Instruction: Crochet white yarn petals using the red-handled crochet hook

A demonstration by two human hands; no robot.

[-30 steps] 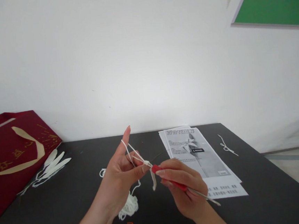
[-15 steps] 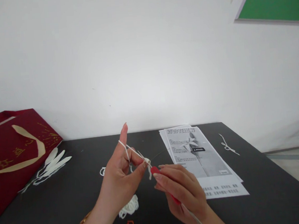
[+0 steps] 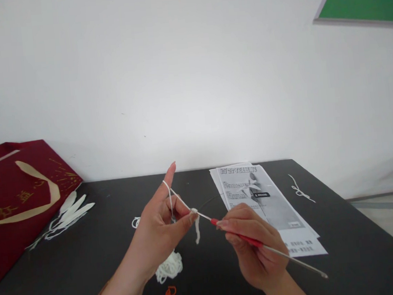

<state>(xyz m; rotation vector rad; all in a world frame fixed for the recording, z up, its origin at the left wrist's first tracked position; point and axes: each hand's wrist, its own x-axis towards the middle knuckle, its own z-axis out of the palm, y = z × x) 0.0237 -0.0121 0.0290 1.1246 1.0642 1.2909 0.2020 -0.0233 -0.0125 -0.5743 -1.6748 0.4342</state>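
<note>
Two bare hands, both occupied, close together above the surface (image 3: 118,273). Left hand (image 3: 158,222): thumb and fingertips pinch a small white knot (image 3: 194,210); index finger raised, yarn (image 3: 179,198) looped round it and running taut down to the pinch. Short tail (image 3: 198,232) hangs free below the knot.

Right hand (image 3: 256,245): closed pen-fashion on the hook (image 3: 253,241), by its red grip. Key relation: the knot lies left of the right hand and slightly beyond it, in line with the hook. Hook's long axis slants from the knot back toward the near right, bare metal at both ends. Left hand is the nearer, touching the knot; right hand stands a little apart, only the hook bridging. Far end meets the knot; cannot tell whether it passes through a loop.

Farther out: ball (image 3: 169,267) below the left wrist, orange marker (image 3: 170,292) just nearer. Printed sheets (image 3: 284,211) beyond the right hand, knotted scrap (image 3: 300,193) to their right. Far left, white petals (image 3: 73,213) beside the red bag (image 3: 0,183).
</note>
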